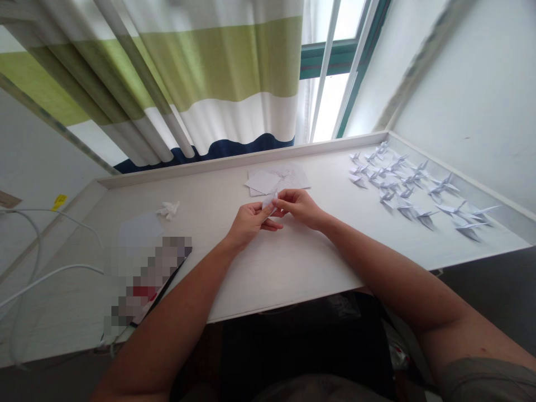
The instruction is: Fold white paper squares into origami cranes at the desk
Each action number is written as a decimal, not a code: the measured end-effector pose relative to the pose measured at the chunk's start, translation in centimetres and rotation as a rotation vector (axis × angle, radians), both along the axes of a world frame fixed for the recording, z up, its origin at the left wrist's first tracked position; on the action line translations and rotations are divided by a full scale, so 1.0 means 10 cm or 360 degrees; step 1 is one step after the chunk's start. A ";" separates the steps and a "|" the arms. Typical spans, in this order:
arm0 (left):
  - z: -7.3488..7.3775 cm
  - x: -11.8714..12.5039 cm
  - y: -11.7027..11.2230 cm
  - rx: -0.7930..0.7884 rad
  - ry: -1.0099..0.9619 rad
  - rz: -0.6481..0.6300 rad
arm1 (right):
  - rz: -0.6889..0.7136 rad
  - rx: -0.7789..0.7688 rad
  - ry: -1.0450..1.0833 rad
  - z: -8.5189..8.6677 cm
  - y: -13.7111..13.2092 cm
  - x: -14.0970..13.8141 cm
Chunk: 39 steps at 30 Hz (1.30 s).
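Observation:
Over the middle of a pale wooden desk (293, 268), my left hand (250, 222) and my right hand (299, 205) meet, fingers pinched on a small folded piece of white paper (269, 202). Both hands grip it from opposite sides, a little above the desk top. Just beyond them lies a small stack of white paper squares (276, 180). Much of the folded piece is hidden by my fingers.
Several folded white paper cranes (412, 190) stand in rows at the right of the desk. A crumpled white scrap (168, 209) and a pale sheet (140, 229) lie at the left, near white cables (37, 273). A striped curtain (188, 84) and a window are behind.

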<state>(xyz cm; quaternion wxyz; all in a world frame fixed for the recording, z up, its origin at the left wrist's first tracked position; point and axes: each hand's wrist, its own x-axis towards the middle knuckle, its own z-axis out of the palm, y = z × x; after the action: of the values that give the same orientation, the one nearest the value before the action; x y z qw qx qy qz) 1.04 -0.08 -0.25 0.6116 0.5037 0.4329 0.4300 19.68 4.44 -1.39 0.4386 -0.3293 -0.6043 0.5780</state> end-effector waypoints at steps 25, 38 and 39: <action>0.01 0.01 0.01 -0.0044 0.0004 0.0007 | -0.0124 0.0436 -0.0296 -0.03 -0.03 -0.03; 0.01 0.03 0.00 -0.0059 -0.0061 -0.0001 | -0.0143 0.0315 -0.0105 -0.02 -0.04 -0.06; 0.01 0.03 0.00 -0.0083 -0.0043 0.0013 | -0.0164 0.0324 -0.0110 -0.01 -0.04 -0.06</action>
<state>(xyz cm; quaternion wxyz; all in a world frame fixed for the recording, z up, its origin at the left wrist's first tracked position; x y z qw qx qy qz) 1.38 -0.12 -0.11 0.6286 0.4799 0.4377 0.4277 19.07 4.01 -1.53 0.4779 -0.3334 -0.6568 0.4786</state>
